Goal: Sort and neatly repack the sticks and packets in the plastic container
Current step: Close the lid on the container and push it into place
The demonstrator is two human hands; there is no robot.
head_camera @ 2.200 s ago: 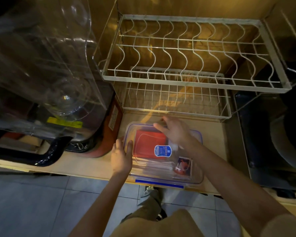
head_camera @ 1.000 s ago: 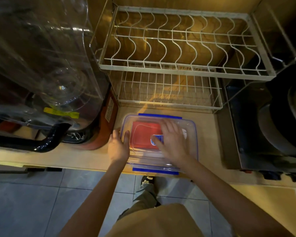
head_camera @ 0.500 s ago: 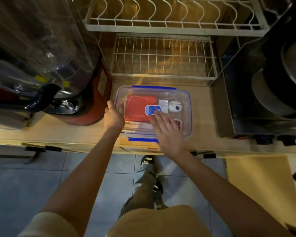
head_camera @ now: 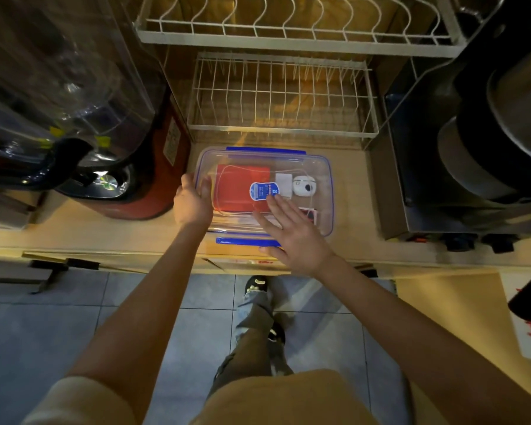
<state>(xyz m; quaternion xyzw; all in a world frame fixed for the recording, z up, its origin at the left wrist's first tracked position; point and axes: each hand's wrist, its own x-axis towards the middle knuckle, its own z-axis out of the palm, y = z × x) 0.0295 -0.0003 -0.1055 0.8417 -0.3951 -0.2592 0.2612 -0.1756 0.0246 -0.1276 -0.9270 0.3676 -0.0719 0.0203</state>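
- Container [head_camera: 325, 179] sat on the counter [head_camera: 74, 234], lid on, at 12 o'clock from the person, just in front of the wire rack [head_camera: 276, 96].
- Seen through the lid: red packet [head_camera: 236, 191] at 9 o'clock, blue label [head_camera: 259, 190] centre, white round item [head_camera: 304, 185] at 3 o'clock. Sticks could not be made out.
- Left hand [head_camera: 192, 202] cupped the container's 9 o'clock wall, fingers curled over the rim.
- Right hand [head_camera: 292, 231] lay flat on the lid toward 6 o'clock, fingers spread, gripping nothing.
- 2 blue clips [head_camera: 246, 241] showed, at 12 and 6 o'clock; whether latched, could not tell.
- Risk, my judgement: container sat near the counter edge; a hard tug at the 6 o'clock clip could slide it off.
- Risk: a popped lid could scatter the contents.
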